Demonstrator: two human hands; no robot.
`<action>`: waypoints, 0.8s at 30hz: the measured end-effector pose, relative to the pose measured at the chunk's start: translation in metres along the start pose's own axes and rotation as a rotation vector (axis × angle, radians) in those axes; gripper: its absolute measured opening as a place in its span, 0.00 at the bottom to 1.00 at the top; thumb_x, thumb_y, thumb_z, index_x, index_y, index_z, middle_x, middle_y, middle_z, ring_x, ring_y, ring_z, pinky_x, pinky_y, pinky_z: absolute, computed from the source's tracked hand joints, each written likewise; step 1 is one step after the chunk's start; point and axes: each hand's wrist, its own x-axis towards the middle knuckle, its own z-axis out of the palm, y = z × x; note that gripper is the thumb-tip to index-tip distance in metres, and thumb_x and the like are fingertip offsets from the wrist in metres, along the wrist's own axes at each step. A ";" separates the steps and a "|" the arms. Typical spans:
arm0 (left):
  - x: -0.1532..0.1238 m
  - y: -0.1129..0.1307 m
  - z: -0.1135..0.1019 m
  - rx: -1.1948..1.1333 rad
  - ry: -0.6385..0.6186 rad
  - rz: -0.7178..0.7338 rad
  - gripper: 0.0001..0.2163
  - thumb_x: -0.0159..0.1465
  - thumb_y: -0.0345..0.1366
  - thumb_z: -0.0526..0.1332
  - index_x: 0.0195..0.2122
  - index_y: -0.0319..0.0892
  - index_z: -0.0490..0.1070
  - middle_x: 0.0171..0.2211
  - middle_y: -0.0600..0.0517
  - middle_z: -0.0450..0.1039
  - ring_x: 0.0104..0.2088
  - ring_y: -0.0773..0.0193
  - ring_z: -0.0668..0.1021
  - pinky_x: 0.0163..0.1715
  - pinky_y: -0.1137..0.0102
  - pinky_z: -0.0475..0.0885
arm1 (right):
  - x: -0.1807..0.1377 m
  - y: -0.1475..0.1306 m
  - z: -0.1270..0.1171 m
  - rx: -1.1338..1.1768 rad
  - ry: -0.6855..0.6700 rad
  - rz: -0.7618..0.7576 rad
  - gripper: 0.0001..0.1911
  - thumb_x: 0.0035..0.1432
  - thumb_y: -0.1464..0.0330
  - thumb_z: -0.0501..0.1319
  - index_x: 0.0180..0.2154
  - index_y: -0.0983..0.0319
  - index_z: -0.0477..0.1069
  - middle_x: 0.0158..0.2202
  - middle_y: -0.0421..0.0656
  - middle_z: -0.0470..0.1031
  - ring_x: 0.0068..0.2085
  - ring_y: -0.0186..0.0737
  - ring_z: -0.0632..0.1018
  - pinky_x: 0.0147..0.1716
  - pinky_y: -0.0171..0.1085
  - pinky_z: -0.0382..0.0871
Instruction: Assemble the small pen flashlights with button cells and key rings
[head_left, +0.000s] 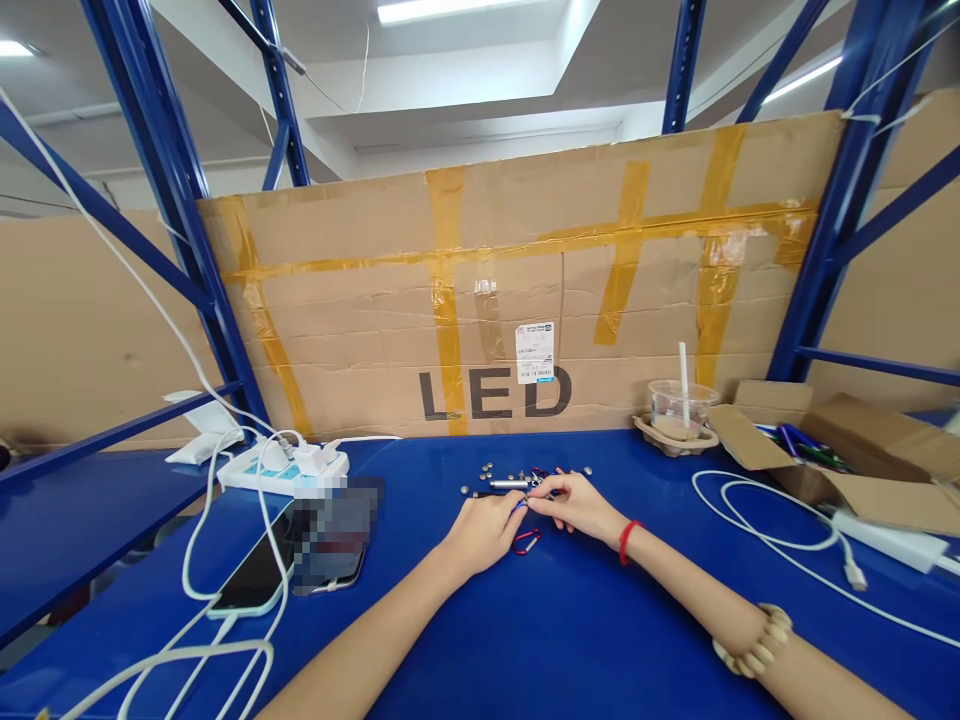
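Note:
At the middle of the blue table, my left hand (484, 530) is closed, its thumb and fingers pinched on a small blue item (519, 505) mostly hidden by the fingers. My right hand (576, 503) meets it from the right, with thumb and forefinger pinched at the same spot; what they hold is too small to make out. Just beyond the fingertips lies a silver metal tube (508, 484). A red carabiner (526, 542) rests on the table nearer to me, below the hands. Several small round silver pieces (487, 469), like button cells, are scattered behind the hands.
On the left are a white power strip (285, 468), loose white cables and a phone (255, 565). To the right stand a clear plastic cup (679, 408) with a straw, an open cardboard box (885, 450) and a white cable (795, 545). A cardboard wall (360, 330) closes the back.

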 end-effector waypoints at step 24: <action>0.000 0.001 0.002 0.044 -0.027 -0.020 0.14 0.65 0.38 0.41 0.42 0.43 0.64 0.35 0.51 0.73 0.35 0.63 0.76 0.31 0.73 0.69 | -0.005 -0.007 0.000 -0.127 0.024 -0.054 0.19 0.44 0.55 0.60 0.27 0.66 0.69 0.09 0.34 0.62 0.11 0.27 0.64 0.10 0.27 0.55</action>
